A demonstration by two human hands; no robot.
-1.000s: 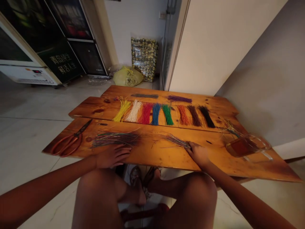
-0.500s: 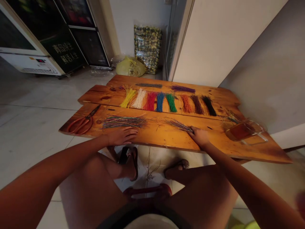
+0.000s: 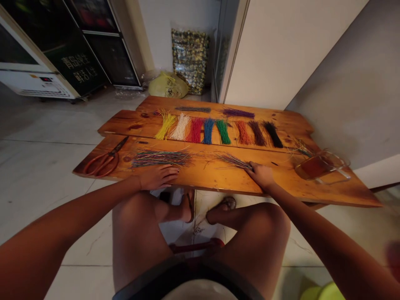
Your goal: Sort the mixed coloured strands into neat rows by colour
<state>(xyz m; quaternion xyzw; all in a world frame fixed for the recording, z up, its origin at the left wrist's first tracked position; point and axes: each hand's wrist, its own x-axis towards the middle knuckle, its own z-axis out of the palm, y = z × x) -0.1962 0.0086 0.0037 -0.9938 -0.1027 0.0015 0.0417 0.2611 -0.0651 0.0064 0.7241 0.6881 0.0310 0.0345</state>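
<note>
My left hand [image 3: 158, 176] lies flat at the table's front edge with its fingers spread, just below a wide bundle of mixed-colour strands [image 3: 161, 158]. Closed fingers of my right hand [image 3: 260, 175] grip the end of a thinner mixed bundle [image 3: 233, 161], whose loose ends fan out to the left. Behind them runs a row of single-colour bundles: yellow [image 3: 166, 125], white [image 3: 180, 126], red [image 3: 196, 130], blue [image 3: 208, 131], green [image 3: 223, 131], orange [image 3: 243, 132], brown [image 3: 257, 133] and black [image 3: 273, 134]. Grey [image 3: 193, 109] and purple [image 3: 238, 113] bundles lie farther back.
Red-handled scissors [image 3: 104, 160] rest at the left of the wooden table [image 3: 215, 181]. On the right stands a glass mug [image 3: 318, 166] of brown liquid, beside loose strands [image 3: 301, 148]. A yellow bag [image 3: 168, 85] sits on the floor behind the table.
Both legs under the table have moved closer together. The camera view has shifted slightly. My hands keep their places on the table, the right one still on the thin bundle.
</note>
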